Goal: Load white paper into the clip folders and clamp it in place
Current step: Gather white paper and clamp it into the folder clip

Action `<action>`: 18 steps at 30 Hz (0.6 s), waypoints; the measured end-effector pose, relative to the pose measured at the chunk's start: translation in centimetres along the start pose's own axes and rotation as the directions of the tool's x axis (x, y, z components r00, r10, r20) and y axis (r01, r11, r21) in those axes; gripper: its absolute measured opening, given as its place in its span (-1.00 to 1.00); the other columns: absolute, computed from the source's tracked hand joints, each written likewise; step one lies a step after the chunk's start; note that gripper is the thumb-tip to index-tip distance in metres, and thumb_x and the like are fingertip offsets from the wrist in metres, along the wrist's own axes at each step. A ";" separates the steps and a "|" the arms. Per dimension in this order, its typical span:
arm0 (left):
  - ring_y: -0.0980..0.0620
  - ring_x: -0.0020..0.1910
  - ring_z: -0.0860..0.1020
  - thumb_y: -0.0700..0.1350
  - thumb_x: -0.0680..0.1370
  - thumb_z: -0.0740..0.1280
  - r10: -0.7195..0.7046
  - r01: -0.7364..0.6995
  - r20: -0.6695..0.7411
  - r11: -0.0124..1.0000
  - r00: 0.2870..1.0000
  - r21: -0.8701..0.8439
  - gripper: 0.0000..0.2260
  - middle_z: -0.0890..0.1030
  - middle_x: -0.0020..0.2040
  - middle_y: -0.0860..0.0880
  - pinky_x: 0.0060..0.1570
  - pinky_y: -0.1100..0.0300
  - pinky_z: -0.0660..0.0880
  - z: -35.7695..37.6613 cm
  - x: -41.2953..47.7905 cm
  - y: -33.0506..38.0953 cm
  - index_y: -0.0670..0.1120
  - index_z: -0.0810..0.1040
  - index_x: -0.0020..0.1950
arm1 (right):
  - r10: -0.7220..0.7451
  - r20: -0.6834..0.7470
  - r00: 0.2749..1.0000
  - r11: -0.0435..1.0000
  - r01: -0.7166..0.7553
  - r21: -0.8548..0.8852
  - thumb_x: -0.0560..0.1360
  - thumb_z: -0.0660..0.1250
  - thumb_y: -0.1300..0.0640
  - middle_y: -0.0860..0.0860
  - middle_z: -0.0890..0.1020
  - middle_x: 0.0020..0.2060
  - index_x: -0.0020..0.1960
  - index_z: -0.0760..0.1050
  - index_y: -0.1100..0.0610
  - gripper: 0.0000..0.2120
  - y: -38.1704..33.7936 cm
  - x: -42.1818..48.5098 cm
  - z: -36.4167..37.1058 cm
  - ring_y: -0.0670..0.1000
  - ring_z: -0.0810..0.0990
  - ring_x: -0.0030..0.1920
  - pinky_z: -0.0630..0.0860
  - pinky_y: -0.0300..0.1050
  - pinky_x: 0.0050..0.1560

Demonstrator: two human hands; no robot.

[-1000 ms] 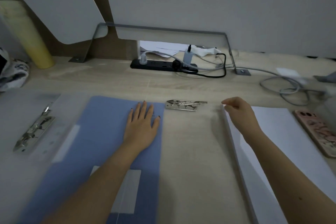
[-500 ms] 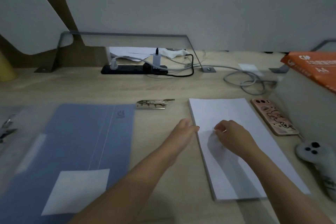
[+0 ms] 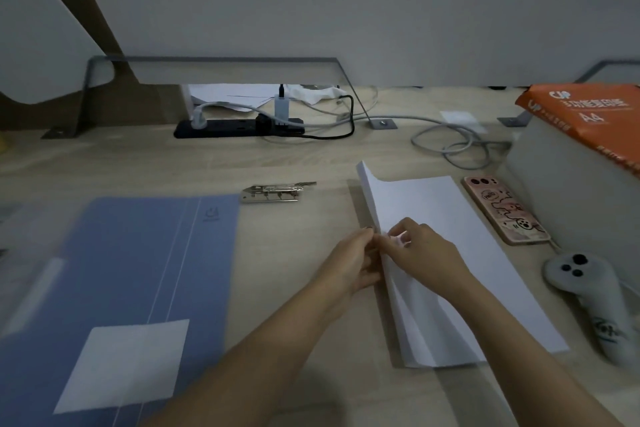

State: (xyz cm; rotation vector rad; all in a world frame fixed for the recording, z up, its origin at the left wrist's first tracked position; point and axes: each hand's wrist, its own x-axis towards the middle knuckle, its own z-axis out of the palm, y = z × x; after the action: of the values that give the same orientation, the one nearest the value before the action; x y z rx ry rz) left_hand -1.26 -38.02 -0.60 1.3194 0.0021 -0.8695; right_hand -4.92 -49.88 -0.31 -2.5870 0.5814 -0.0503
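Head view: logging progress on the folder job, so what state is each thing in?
White paper stack, left edge lifted off the desk.
Left hand, grips that lifted edge.
Right hand, pinches the top sheets.
Blue plastic clip folder, lies flat, apart from the paper.
Silver metal clip, loose on desk, clamping nothing.

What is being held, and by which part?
The left hand and right hand pinch the top sheets of the paper at their left long edge.
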 end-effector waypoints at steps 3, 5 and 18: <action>0.19 0.04 0.56 0.00 0.62 0.07 0.018 -0.018 0.030 1.000 0.999 0.008 -0.77 0.62 -0.04 0.16 0.02 0.20 0.52 0.2 0.0 -0.4 0.05 0.53 0.00 | -0.012 -0.015 1.000 0.999 0.012 0.029 0.49 0.16 -0.20 0.06 0.57 0.11 0.09 0.47 0.04 -0.63 0.0 -0.1 0.1 0.05 0.57 0.05 0.37 -0.14 -0.11; 0.16 0.10 0.57 0.00 0.62 0.07 0.034 -0.035 0.045 0.999 0.998 0.032 -0.75 0.62 0.06 0.12 0.15 0.12 0.52 0.3 0.1 -0.4 0.04 0.52 0.11 | 0.005 0.011 1.000 0.998 -0.006 0.069 0.50 0.15 -0.19 0.03 0.57 0.10 0.06 0.48 0.02 -0.67 0.2 -0.1 -0.1 0.02 0.56 0.07 0.35 -0.15 -0.09; 0.06 0.17 0.55 -0.03 0.61 0.09 0.057 -0.058 0.022 0.997 0.998 0.047 -0.71 0.60 0.18 0.01 0.22 0.10 0.47 0.1 0.3 -1.0 0.00 0.49 0.26 | -0.005 0.048 0.999 0.999 0.003 0.039 0.56 0.10 -0.03 0.04 0.54 -0.09 -0.11 0.38 0.06 -0.81 0.4 0.0 -0.1 0.03 0.53 -0.19 0.34 -0.17 -0.27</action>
State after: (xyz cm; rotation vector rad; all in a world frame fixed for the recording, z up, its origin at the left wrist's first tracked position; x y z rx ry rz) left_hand -1.66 -38.28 -1.50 1.3482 -0.0726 -0.8387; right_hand -5.06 -50.25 -0.41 -2.5440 0.5522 -0.0015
